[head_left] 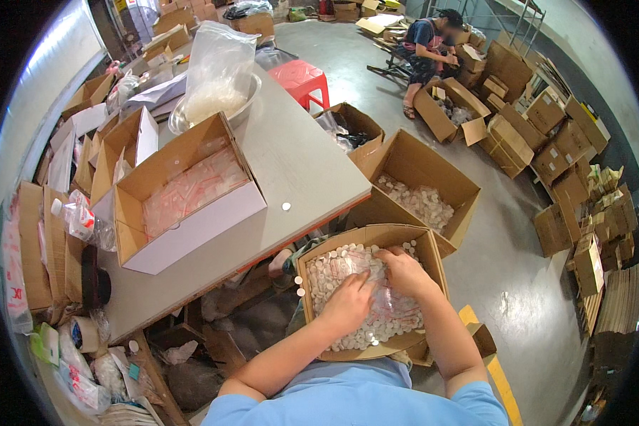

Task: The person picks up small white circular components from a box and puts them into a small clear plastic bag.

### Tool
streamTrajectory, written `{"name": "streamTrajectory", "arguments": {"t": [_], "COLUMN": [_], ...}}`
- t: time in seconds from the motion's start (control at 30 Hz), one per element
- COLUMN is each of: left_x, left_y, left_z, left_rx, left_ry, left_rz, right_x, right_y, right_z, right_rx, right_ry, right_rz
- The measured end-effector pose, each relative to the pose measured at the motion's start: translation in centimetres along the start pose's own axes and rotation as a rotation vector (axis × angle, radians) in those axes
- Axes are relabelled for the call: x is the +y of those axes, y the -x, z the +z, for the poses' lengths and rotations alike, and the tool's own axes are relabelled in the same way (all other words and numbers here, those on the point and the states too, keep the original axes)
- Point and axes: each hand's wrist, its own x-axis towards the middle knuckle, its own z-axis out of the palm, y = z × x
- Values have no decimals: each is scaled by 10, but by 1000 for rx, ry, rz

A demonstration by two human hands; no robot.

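In the lap-held cardboard box [433,248], both hands — left hand [348,304], right hand [405,273] — pinch a clear plastic bag [390,309], seemingly, among white discs [334,273]. A tilt could spill discs to the floor [518,284], away from the bench [298,163].

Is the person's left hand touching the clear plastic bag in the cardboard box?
Touching: the head view shows the left hand pressing on the clear plastic bag.

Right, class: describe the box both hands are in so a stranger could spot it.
Start at the grey table. Just off its near corner sits an open cardboard box of white discs, with left hand and right hand inside. Unlike the neighbouring disc box, it holds a clear bag.
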Motion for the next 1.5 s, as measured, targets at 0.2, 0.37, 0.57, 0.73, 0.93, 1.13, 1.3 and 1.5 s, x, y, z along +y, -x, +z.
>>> {"name": "streamTrajectory", "arguments": {"t": [0.2, 0.37, 0.57, 0.73, 0.93, 1.13, 1.3, 1.5], "left_x": [2, 0, -2, 6, 5, 6, 3, 0], "left_y": [-7, -3, -5, -8, -7, -2, -3, -9], "left_z": [-4, -7, -10, -16, -25, -23, -20, -17], "left_rx": [25, -31, 195, 239, 365, 264, 283, 420], "left_ry": [35, -55, 81, 202, 557, 636, 748, 622], "left_rz": [-124, -147, -26, -41, -46, -186, -273, -205], "right_x": [5, -4, -13, -7, -5, 1, -1, -11], "right_y": [-1, -5, -4, 2, 0, -2, -4, -2], "right_z": [-2, -18, -37, -41, -33, -23, -17, -23], "right_rx": [-52, -81, -152, -276, -211, -111, 22, 81], "right_ry": [17, -466, -1509, -1675, -1585, -1273, -689, -483], "right_rz": [29, 259, 439, 315, 362, 372, 294, 252]}}
